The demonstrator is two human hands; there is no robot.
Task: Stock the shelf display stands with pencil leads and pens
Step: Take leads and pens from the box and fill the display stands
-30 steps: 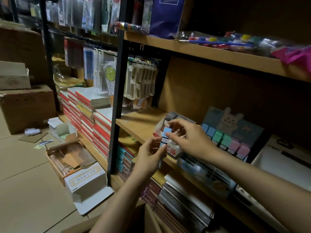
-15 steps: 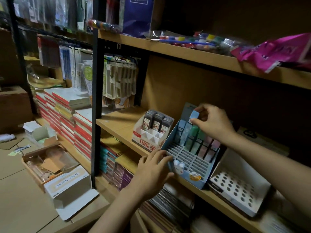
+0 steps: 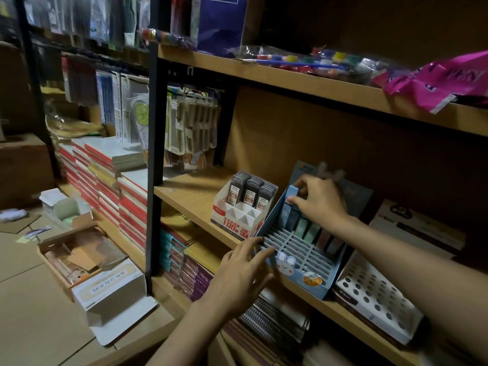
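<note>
Right grip (image 3: 320,200) pinching blue case (image 3: 291,192), left hand (image 3: 244,270) steadying stand (image 3: 298,262)

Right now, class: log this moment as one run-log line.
right hand: pinching light-blue lead case | left hand: steadying blue slotted display stand | white lead stand: part filled

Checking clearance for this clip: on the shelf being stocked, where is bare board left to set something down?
Bare board shows on the middle shelf between the black upright and the white lead stand. Rightward it is crowded: that stand, the blue rabbit stand under both hands, and the white holed stand sit close together.
</note>
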